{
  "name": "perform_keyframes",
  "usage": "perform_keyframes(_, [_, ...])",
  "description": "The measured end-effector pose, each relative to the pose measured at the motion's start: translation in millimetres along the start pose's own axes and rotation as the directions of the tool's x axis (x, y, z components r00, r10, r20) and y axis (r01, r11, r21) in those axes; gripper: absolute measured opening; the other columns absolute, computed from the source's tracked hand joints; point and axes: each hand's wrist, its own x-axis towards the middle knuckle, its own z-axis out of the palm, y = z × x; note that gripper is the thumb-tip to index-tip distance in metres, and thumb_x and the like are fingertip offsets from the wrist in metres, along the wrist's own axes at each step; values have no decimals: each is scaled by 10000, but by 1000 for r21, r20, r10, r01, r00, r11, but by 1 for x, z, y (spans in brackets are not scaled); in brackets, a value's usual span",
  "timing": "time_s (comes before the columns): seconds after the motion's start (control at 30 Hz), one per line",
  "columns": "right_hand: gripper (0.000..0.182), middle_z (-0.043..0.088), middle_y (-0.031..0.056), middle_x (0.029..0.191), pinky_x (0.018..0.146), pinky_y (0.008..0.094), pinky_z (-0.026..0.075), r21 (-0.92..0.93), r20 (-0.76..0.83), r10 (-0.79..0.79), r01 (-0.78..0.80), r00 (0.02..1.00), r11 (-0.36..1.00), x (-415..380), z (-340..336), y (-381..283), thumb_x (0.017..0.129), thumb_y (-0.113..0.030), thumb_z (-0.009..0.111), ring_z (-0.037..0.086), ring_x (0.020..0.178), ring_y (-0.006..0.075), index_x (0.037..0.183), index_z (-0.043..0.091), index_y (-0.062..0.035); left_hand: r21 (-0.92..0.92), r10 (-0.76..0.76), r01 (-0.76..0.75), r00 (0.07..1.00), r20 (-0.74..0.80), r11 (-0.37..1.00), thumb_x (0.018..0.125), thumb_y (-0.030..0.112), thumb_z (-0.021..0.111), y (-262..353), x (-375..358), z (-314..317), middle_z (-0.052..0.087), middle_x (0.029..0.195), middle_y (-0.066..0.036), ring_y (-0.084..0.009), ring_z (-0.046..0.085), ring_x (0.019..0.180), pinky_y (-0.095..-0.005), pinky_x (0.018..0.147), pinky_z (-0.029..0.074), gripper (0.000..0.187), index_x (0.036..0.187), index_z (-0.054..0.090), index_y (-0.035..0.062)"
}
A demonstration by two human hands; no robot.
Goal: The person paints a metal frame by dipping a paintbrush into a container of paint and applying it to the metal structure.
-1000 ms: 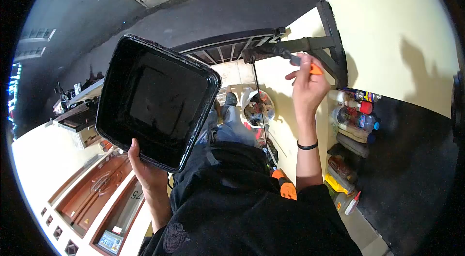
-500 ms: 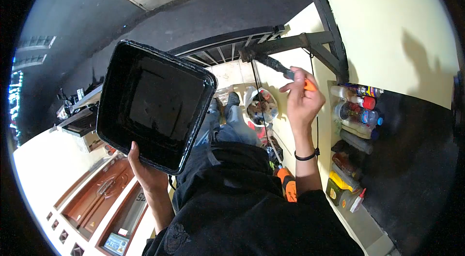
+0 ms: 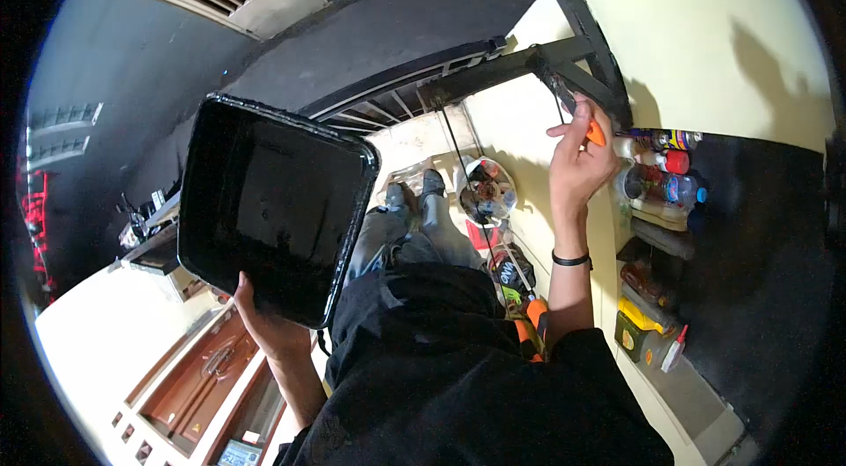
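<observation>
torso: black short-sleeved shirt (image 3: 458,378), dark emblem low on chest | right wrist: 1 thin black band (image 3: 571,260) | arms bare below sleeves | legs: blue-grey jeans (image 3: 414,241) | feet: 2 dark shoes (image 3: 430,181)

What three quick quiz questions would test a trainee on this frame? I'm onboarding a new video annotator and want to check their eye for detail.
1. True or false: the left hand holds the black tray by its lower edge.
2. Which does the right hand grip? A) a spray bottle B) an orange-handled brush C) a cord
3. Fill in: the brush's dark end is raised against the black metal ___ on the cream wall.

Key: 1 true; 2 B; 3 bracket.
</observation>
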Motion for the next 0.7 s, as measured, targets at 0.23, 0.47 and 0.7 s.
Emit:
perform_keyframes(0.23, [174, 757, 151, 898, 662, 336, 588, 125, 223, -68, 41, 973, 991, -49, 18, -13, 978, -133, 656, 759, 771, 240, 1069, 724, -1, 96, 44, -39, 998, -48, 995, 988, 403, 536, 1, -2, 6, 601, 1370, -110, -282, 581, 1245, -429, 1074, 437, 548, 1413, 518, 59])
perform_keyframes(0.47, [233, 731, 88, 794, 532, 274, 534, 31, 10, 101, -102, 995, 994, 0, 7, 10, 1031, -189, 597, 725, 625, 160, 1117, 708, -2, 70, 44, -44, 999, 7, 997, 983, 396, 547, 1, -3, 6, 606, 1359, -103, -280, 581, 1243, -453, 1077, 434, 558, 1438, 494, 78])
perform_keyframes(0.7, [213, 758, 161, 901, 643, 315, 588, 62, 246, -74, 60, 966, 996, -40, 18, 0, 972, -138, 664, 761, 742, 234, 1127, 700, 4, 31, 17, -17, 1000, -10, 999, 981, 418, 554, -1, -2, 6, 574, 1403, -112, -301, 564, 1273, -460, 1089, 433, 583, 1445, 488, 72])
